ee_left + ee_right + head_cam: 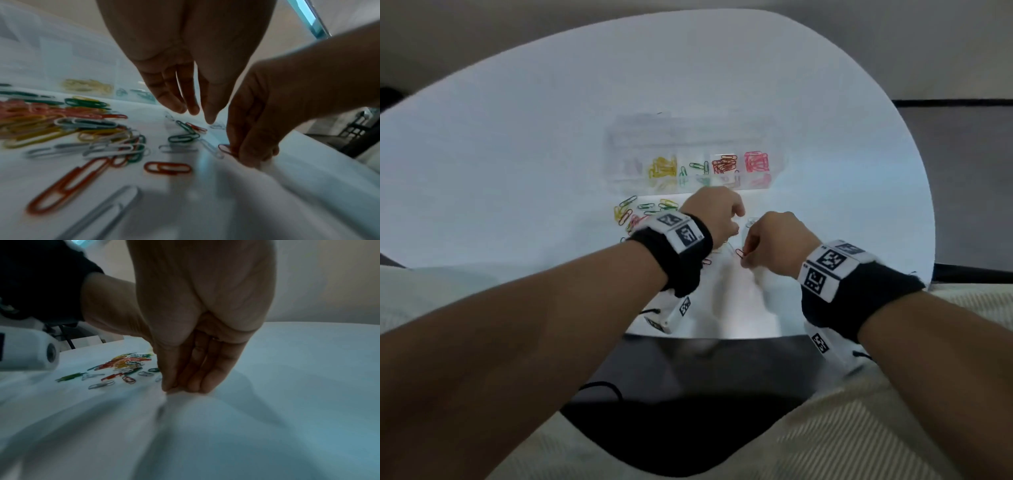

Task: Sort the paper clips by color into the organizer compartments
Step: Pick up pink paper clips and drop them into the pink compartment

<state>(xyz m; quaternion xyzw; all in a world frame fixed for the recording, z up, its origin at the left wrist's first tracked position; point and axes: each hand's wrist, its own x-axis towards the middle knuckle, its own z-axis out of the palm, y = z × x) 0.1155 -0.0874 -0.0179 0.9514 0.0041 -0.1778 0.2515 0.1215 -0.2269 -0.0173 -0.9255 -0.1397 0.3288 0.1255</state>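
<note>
My left hand (717, 216) hides part of the loose clip pile (643, 214); organizer's (688, 154) leftmost clips too washed out, perhaps pale pink.

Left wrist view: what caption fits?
Right hand pinches a red paper clip beside the open left hand.

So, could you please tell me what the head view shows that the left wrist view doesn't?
Only the head view shows every compartment of the clear organizer, with yellow, green, red and pink clips sorted, and both wristbands. Only the left wrist view shows the left hand with straight fingers holding nothing, and a close red clip lying flat. Both show the right hand pinching a red paper clip and the loose pile.
</note>
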